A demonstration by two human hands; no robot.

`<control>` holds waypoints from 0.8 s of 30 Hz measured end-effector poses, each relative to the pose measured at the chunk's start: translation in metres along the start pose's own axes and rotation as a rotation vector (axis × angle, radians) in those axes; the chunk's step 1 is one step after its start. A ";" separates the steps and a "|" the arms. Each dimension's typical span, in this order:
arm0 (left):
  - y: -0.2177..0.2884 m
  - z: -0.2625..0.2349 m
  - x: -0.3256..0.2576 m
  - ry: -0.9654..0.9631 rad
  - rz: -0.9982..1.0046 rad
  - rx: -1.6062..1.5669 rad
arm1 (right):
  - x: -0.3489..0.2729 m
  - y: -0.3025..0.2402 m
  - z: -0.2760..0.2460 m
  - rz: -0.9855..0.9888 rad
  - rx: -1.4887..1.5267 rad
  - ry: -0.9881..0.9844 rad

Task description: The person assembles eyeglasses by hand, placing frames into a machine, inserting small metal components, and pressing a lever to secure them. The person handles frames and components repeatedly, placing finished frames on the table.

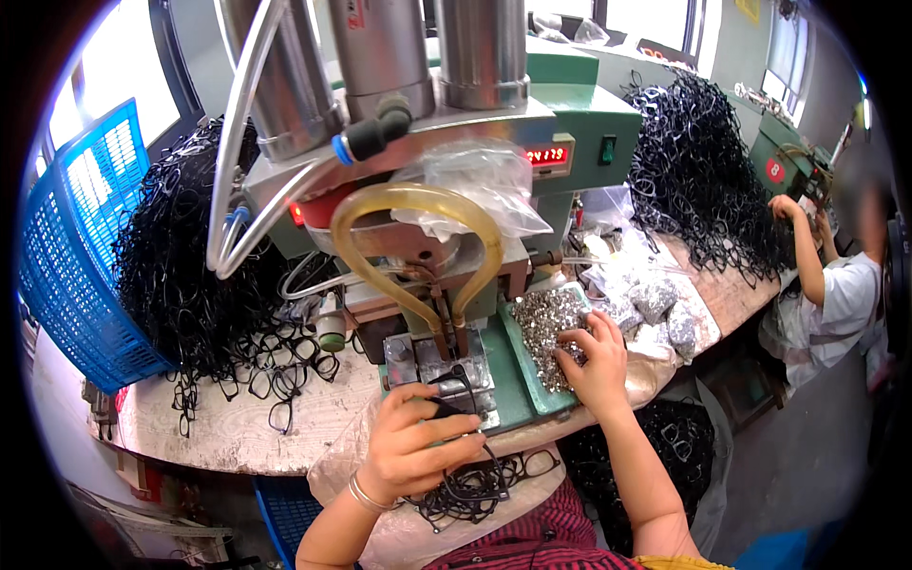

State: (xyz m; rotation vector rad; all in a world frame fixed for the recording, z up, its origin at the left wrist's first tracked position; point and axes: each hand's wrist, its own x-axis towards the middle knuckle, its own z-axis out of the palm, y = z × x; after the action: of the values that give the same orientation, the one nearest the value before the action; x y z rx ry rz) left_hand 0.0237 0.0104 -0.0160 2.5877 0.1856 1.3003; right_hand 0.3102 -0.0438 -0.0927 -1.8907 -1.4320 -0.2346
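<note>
My left hand (418,446) is closed on a black eyeglass frame (458,380), part of it lying against the metal fixture (404,353) of the green press. The fingers hide some of the frame. My right hand (600,369) reaches over the right side of a shallow green tray (518,356). Its thumb and forefinger are apart, close to the small shiny metal parts (543,323) heaped there; nothing shows between them. More black eyeglass frames (451,502) lie on the plastic over my lap, below my left hand.
Black frames form tall piles at left (180,256) and right (689,152). A blue basket (81,256) leans at far left. Bags of metal parts (655,299) lie right of the tray. A bent yellowish tube (494,237) hangs over the fixture. Another person (841,304) works at far right.
</note>
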 end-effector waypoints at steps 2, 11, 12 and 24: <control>-0.002 -0.002 0.003 0.004 -0.001 -0.014 | -0.001 0.005 0.005 -0.012 0.068 0.025; 0.052 -0.030 0.021 -0.212 -0.288 0.303 | 0.023 -0.002 0.013 -0.324 0.092 -0.004; 0.076 -0.052 0.025 -0.204 -0.287 0.373 | 0.030 -0.006 0.020 -0.330 0.147 0.042; 0.094 -0.161 -0.001 -0.590 0.339 -1.391 | -0.006 -0.005 0.017 0.307 0.809 0.165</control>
State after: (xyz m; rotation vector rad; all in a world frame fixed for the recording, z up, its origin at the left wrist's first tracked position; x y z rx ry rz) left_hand -0.1057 -0.0557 0.1016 1.5966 -0.9342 0.3262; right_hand 0.2987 -0.0369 -0.1066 -1.3403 -0.9013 0.2961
